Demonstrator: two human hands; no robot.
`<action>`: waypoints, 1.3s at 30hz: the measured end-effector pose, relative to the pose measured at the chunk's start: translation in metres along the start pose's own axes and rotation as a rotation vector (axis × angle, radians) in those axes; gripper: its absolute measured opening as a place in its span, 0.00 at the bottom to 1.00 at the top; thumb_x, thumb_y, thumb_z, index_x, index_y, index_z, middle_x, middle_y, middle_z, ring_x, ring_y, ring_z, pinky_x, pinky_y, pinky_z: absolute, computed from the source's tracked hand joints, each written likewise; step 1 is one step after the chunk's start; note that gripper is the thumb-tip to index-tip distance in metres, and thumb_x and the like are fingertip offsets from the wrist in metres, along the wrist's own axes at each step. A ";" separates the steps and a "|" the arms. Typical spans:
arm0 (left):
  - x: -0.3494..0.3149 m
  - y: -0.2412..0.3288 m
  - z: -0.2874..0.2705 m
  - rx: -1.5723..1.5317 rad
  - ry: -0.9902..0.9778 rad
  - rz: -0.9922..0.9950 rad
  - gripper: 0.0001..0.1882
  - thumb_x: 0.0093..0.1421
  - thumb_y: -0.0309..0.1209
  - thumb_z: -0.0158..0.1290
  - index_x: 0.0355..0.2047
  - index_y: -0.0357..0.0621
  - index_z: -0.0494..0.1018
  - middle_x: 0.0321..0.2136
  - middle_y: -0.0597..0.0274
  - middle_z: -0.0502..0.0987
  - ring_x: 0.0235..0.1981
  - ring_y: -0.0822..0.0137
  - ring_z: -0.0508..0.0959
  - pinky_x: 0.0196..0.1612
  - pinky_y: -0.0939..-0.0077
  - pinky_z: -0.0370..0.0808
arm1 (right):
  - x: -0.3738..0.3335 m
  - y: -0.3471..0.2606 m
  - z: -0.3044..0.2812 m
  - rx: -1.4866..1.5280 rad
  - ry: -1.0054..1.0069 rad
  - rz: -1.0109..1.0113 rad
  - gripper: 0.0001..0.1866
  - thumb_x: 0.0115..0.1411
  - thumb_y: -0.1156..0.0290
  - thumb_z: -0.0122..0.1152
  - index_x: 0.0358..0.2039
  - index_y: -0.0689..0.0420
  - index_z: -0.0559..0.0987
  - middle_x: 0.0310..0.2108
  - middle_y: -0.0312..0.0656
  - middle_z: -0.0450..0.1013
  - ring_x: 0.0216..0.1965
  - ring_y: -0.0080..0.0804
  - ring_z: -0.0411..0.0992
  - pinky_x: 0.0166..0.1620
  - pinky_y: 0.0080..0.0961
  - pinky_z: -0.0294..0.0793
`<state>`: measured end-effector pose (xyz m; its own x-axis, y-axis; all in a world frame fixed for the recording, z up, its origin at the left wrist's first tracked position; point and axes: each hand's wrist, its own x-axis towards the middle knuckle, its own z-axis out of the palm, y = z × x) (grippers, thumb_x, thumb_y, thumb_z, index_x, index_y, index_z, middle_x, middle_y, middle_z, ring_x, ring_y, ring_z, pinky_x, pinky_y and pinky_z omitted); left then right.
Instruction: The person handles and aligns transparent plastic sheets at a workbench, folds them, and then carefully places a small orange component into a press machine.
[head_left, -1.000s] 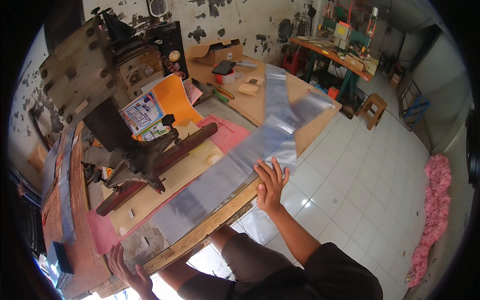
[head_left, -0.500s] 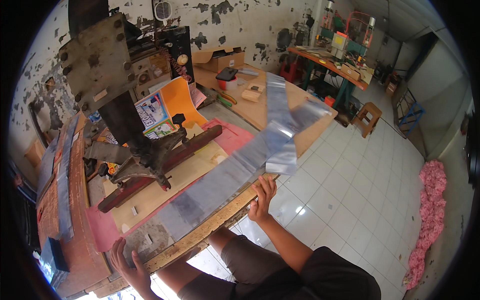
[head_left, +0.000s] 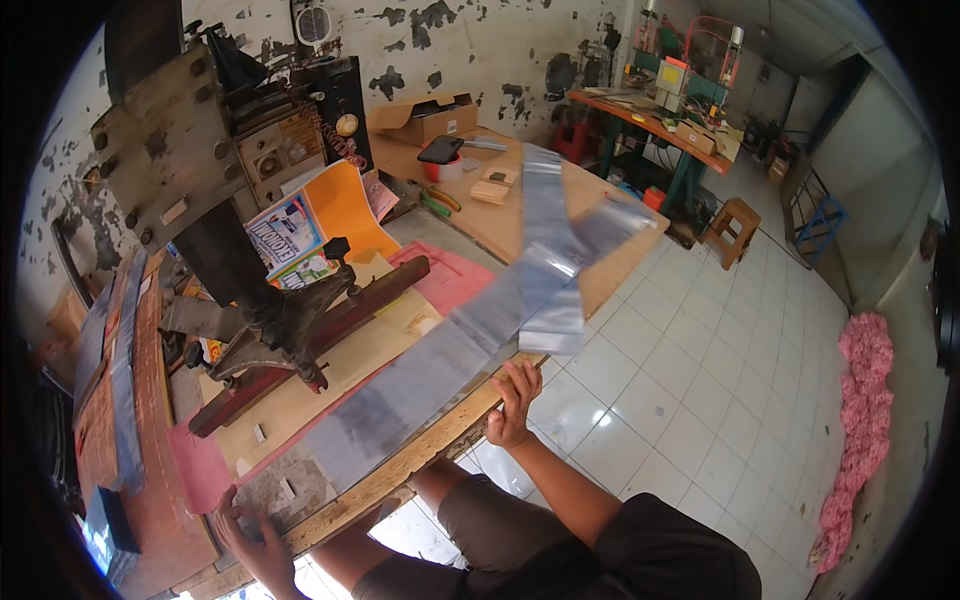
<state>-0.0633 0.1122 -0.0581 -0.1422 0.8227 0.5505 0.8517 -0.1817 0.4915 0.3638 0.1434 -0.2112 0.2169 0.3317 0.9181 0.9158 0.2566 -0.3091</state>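
A long, clear bluish plastic strip (head_left: 430, 365) lies along the table beside its near edge. Its far part overlaps other lengths of the same plastic, which fan out on the brown board. My right hand (head_left: 513, 400) rests its fingertips on the wooden table edge (head_left: 430, 440), close by the strip; its fingers are extended, with nothing held. At the table's near left, my left hand (head_left: 255, 543) lies at the same edge, thumb apart from slightly bent fingers, holding nothing. Beyond the strip stands a metal press (head_left: 265, 310) with a dark red bar (head_left: 310, 350) over a yellowish sheet (head_left: 390, 325).
Pink material (head_left: 450, 275) lies under the sheet. Farther back are a phone (head_left: 440, 150) on a red-and-white roll, pliers (head_left: 437, 200) and a cardboard box (head_left: 430, 120). Another plastic strip (head_left: 125, 400) lies on the left table. A stool (head_left: 733, 230) stands on the tiled floor.
The view has shifted slightly. Both hands stay at the table edge; the left fingers look a little more bent. The plastic strip lies as before.
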 end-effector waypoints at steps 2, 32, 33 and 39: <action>-0.001 0.001 0.000 -0.063 -0.003 -0.043 0.05 0.58 0.25 0.52 0.33 0.40 0.67 0.54 0.50 0.77 0.59 0.46 0.71 0.65 0.52 0.62 | 0.000 0.000 -0.001 -0.006 -0.022 -0.010 0.30 0.76 0.47 0.30 0.57 0.57 0.71 0.67 0.54 0.62 0.72 0.59 0.50 0.71 0.60 0.39; 0.182 0.178 -0.119 -0.561 -0.148 0.540 0.07 0.52 0.16 0.58 0.28 0.39 0.71 0.31 0.57 0.82 0.33 0.70 0.80 0.42 0.75 0.74 | 0.375 -0.248 0.015 1.034 -0.131 -0.663 0.07 0.57 0.70 0.66 0.35 0.53 0.78 0.31 0.35 0.74 0.38 0.35 0.74 0.47 0.35 0.68; 0.183 0.176 -0.118 -0.668 -0.169 0.561 0.07 0.52 0.16 0.58 0.28 0.39 0.71 0.31 0.56 0.81 0.33 0.69 0.81 0.41 0.75 0.74 | 0.380 -0.252 0.018 1.056 -0.151 -0.642 0.07 0.57 0.70 0.66 0.35 0.53 0.78 0.31 0.35 0.74 0.37 0.35 0.74 0.47 0.35 0.68; 0.186 0.165 -0.099 -0.865 -0.177 0.616 0.08 0.47 0.14 0.59 0.26 0.39 0.75 0.30 0.52 0.82 0.33 0.67 0.82 0.39 0.74 0.78 | 0.371 -0.252 0.019 1.071 -0.213 -0.634 0.11 0.53 0.78 0.66 0.36 0.54 0.77 0.35 0.37 0.74 0.39 0.37 0.75 0.44 0.33 0.70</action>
<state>0.0015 0.1824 0.1923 0.3239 0.5130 0.7950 0.0962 -0.8538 0.5117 0.2067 0.2187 0.2026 -0.3089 -0.0046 0.9511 0.0844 0.9959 0.0323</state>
